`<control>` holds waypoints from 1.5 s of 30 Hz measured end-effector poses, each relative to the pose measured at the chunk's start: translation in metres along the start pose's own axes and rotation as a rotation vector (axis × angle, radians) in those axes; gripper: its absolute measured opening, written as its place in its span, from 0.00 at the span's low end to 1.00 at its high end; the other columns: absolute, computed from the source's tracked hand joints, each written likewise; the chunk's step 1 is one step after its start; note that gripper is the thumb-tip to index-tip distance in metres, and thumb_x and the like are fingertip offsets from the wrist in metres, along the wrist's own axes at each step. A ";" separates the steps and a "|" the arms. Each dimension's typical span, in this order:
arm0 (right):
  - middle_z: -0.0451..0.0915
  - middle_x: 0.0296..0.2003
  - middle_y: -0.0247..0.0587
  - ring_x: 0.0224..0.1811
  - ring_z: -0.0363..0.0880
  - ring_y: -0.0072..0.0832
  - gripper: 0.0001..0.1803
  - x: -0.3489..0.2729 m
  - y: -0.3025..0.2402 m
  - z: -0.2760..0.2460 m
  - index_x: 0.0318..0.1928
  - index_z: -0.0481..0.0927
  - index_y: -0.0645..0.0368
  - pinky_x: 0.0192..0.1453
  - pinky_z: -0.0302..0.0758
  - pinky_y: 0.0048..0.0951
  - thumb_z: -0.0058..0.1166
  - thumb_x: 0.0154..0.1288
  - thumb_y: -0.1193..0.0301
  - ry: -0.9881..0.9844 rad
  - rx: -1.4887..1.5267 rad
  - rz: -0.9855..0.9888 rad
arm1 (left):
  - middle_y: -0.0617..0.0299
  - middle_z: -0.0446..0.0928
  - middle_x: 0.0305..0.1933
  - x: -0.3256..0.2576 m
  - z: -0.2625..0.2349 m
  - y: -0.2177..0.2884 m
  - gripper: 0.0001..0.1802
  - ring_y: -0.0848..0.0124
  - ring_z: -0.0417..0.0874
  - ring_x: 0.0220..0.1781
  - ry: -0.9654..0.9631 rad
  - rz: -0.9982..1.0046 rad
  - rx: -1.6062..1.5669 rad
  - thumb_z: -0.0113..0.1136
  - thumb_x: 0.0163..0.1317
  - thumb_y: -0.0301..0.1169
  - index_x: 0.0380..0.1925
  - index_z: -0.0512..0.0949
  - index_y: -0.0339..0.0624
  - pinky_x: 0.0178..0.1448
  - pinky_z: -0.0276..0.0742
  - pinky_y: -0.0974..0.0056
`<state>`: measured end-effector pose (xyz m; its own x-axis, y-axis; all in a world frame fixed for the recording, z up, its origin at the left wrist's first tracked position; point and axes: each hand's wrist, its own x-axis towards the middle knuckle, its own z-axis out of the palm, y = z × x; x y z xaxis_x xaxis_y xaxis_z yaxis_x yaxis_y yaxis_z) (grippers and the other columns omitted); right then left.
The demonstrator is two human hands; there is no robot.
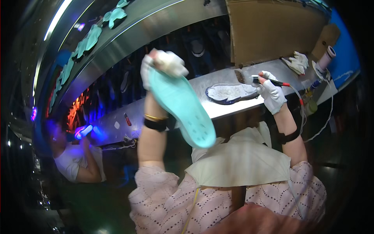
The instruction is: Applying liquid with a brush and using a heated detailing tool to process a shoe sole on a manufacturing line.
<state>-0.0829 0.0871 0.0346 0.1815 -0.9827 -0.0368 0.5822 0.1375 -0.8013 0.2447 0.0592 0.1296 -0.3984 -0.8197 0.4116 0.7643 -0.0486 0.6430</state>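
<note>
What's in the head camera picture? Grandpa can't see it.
A person's white-gloved left hand holds up a turquoise insole, while the gloved right hand grips a black pen-like tool. A dark-edged white shoe piece lies on the metal bench, another person at left.

Right glove [274,98]: white, and there it is, fingertips cut away!
Left glove [146,72]: white too, blurred at the far end.
Left strap [155,124]: black, snug round the forearm.
Bangle [156,117]: slim, gold-coloured, just beyond that strap.
Right strap [289,136]: black again, a match!
Blouse [163,199]: pale pink, wavy dark dots, loose sleeves.
Bib [237,167]: plain cream cloth across the chest.
</note>
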 end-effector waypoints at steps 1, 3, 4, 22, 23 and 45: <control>0.77 0.37 0.35 0.39 0.79 0.28 0.14 -0.003 -0.001 0.007 0.45 0.72 0.57 0.43 0.74 0.23 0.56 0.59 0.73 -0.013 0.004 0.006 | 0.66 0.62 0.21 -0.013 -0.015 -0.033 0.21 0.72 0.62 0.27 -0.011 -0.071 -0.208 0.44 0.60 0.46 0.14 0.66 0.46 0.33 0.61 0.65; 0.77 0.37 0.36 0.38 0.79 0.28 0.14 -0.005 -0.001 0.016 0.46 0.72 0.58 0.43 0.73 0.23 0.56 0.59 0.74 -0.034 0.001 0.018 | 0.62 0.71 0.31 -0.036 -0.021 -0.090 0.20 0.66 0.71 0.40 0.145 -0.193 -0.393 0.48 0.58 0.50 0.20 0.71 0.47 0.45 0.66 0.60; 0.78 0.37 0.37 0.38 0.79 0.28 0.14 -0.008 -0.002 0.015 0.46 0.72 0.58 0.43 0.73 0.23 0.56 0.59 0.74 -0.022 -0.015 0.028 | 0.57 0.76 0.39 -0.047 -0.015 -0.115 0.20 0.60 0.74 0.49 0.308 -0.245 -0.371 0.48 0.57 0.52 0.27 0.76 0.47 0.54 0.69 0.53; 0.76 0.38 0.34 0.41 0.75 0.18 0.11 -0.004 0.021 0.065 0.42 0.74 0.62 0.48 0.72 0.20 0.55 0.56 0.82 -0.239 -0.938 -0.483 | 0.59 0.72 0.53 -0.048 0.012 -0.194 0.33 0.65 0.75 0.52 0.637 -0.132 -0.307 0.41 0.59 0.61 0.52 0.69 0.48 0.57 0.72 0.60; 0.76 0.39 0.34 0.42 0.74 0.17 0.12 -0.001 0.027 0.060 0.42 0.74 0.62 0.48 0.73 0.21 0.55 0.56 0.81 -0.267 -0.690 -0.375 | 0.59 0.72 0.52 -0.048 0.019 -0.189 0.33 0.65 0.74 0.52 0.679 -0.128 -0.357 0.41 0.59 0.60 0.52 0.69 0.47 0.57 0.71 0.60; 0.80 0.35 0.35 0.38 0.76 0.19 0.05 -0.047 0.043 0.016 0.34 0.78 0.61 0.45 0.73 0.22 0.57 0.54 0.78 -0.227 -0.651 -0.060 | 0.49 0.67 0.58 -0.095 0.011 -0.181 0.50 0.54 0.70 0.59 0.600 -0.378 -0.353 0.33 0.52 0.72 0.59 0.62 0.38 0.62 0.66 0.53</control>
<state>-0.0541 0.1413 0.0113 0.3665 -0.9262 0.0879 0.0150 -0.0886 -0.9960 0.1387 0.1521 -0.0191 -0.3986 -0.8744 -0.2766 0.7873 -0.4809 0.3858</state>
